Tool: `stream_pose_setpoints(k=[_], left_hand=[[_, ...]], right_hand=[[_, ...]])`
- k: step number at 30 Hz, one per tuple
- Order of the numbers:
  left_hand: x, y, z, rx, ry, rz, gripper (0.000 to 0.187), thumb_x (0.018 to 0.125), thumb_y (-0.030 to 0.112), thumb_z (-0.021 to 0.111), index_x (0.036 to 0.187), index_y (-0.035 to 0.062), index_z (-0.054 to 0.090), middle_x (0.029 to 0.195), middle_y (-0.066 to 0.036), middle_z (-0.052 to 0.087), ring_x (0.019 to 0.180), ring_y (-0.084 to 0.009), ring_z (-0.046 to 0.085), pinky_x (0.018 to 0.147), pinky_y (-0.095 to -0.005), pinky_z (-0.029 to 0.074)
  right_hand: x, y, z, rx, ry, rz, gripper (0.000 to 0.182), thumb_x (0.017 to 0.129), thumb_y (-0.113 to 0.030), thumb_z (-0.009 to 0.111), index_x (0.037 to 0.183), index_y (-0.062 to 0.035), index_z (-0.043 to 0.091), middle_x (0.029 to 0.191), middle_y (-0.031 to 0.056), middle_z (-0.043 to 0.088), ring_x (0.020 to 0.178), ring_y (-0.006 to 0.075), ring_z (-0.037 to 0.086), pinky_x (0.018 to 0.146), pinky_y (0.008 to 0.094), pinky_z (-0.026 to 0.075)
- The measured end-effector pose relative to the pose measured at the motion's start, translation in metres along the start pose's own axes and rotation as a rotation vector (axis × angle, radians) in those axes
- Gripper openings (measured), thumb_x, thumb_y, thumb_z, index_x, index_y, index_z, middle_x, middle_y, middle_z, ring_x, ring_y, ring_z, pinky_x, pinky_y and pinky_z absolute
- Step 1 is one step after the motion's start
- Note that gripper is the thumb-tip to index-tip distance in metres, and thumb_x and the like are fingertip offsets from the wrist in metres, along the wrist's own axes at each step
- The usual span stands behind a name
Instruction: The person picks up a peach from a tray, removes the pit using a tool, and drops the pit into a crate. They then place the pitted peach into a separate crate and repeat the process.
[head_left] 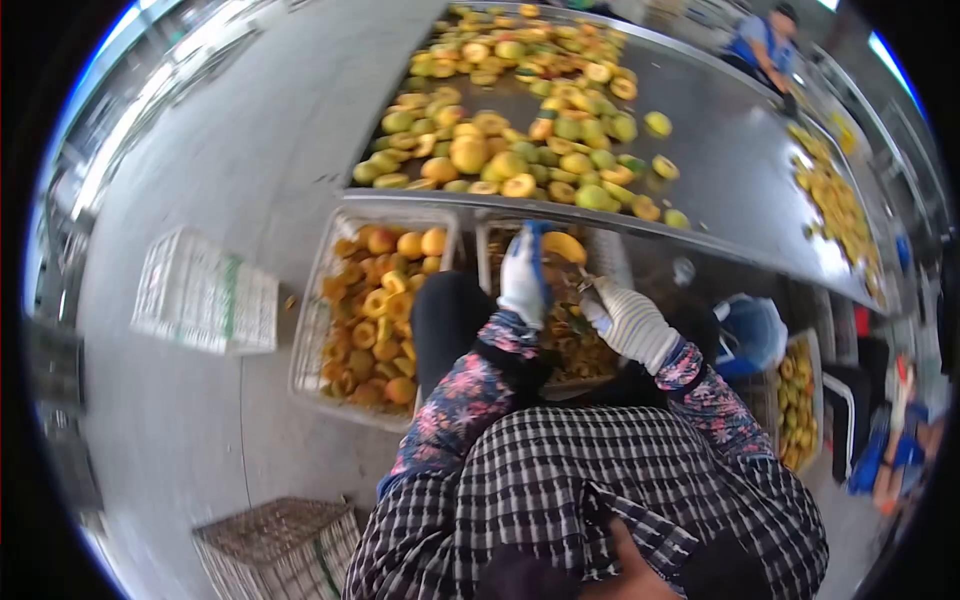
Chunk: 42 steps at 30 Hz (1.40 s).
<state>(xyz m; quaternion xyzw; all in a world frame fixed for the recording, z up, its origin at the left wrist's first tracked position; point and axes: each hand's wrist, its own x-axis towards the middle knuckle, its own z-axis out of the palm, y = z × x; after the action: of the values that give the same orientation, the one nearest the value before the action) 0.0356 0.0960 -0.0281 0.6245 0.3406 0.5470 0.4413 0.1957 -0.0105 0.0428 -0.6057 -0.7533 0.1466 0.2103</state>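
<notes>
My left hand (524, 275), in a white and blue glove, is closed at the edge of a yellow-orange peach half (565, 247). Just below that fruit, my right hand (632, 322) wears a striped knit glove and grips a small metal tool (583, 285), whose exact kind is blurred. Both hands are above a crate (612, 255) between my knees, which holds fruit scraps (575, 350). To the left stands a white crate (305, 345) full of peaches and halves (375, 310).
A metal table (700, 130) ahead bears many cut fruits (590, 135). White crates (190, 295) stand on the floor at left and a basket (275, 545) at lower left. A blue bucket (750, 335) and fruit crate (798, 400) are at right. Another person (765, 50) sits across the table.
</notes>
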Motion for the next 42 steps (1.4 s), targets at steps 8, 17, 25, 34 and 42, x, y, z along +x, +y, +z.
stream_pose_setpoints(k=[8,17,25,34,42], left_hand=[[-0.009,-0.016,0.025,0.182,-0.179,0.207,0.076,0.082,0.009,0.078,0.142,-0.0038,0.033,0.134,-0.019,0.055,0.117,-0.0287,0.060,0.101,-0.0364,0.048],[0.003,-0.012,0.036,0.124,-0.185,0.086,0.057,0.084,0.003,0.070,0.136,0.0010,0.048,0.124,-0.016,0.061,0.112,-0.0274,0.062,0.097,-0.0337,0.050],[0.006,-0.024,0.032,0.271,-0.165,0.181,0.059,0.082,0.004,0.070,0.136,-0.0013,0.047,0.120,-0.018,0.063,0.111,-0.0278,0.064,0.094,-0.0340,0.051],[0.005,-0.004,0.026,0.245,-0.191,0.146,0.063,0.080,0.002,0.070,0.138,0.0008,0.045,0.123,-0.016,0.061,0.112,-0.0271,0.062,0.095,-0.0330,0.050],[-0.005,-0.027,0.025,0.373,-0.222,0.094,0.062,0.085,0.011,0.073,0.139,-0.0008,0.044,0.121,-0.018,0.062,0.108,-0.0289,0.063,0.090,-0.0342,0.053]], right_hand=[[-0.020,0.015,0.010,0.453,0.171,0.261,0.033,0.097,-0.026,0.059,0.117,-0.0003,0.056,0.092,0.0226,0.066,0.086,0.0410,0.064,0.074,0.0444,0.049],[-0.011,0.048,0.053,0.309,0.130,0.248,0.042,0.098,-0.037,0.056,0.117,0.0010,0.056,0.085,0.0267,0.066,0.081,0.0447,0.065,0.071,0.0495,0.050],[-0.020,0.040,0.019,0.149,-0.016,0.264,0.038,0.096,-0.038,0.059,0.110,-0.0018,0.058,0.084,0.0236,0.068,0.082,0.0419,0.066,0.073,0.0482,0.052],[-0.016,0.027,0.009,0.091,-0.052,0.249,0.037,0.096,-0.037,0.058,0.107,-0.0012,0.058,0.088,0.0232,0.068,0.084,0.0412,0.066,0.073,0.0474,0.052],[-0.018,0.033,0.015,-0.105,-0.084,0.231,0.033,0.095,-0.035,0.057,0.103,-0.0030,0.059,0.079,0.0192,0.068,0.076,0.0403,0.066,0.069,0.0495,0.051]])
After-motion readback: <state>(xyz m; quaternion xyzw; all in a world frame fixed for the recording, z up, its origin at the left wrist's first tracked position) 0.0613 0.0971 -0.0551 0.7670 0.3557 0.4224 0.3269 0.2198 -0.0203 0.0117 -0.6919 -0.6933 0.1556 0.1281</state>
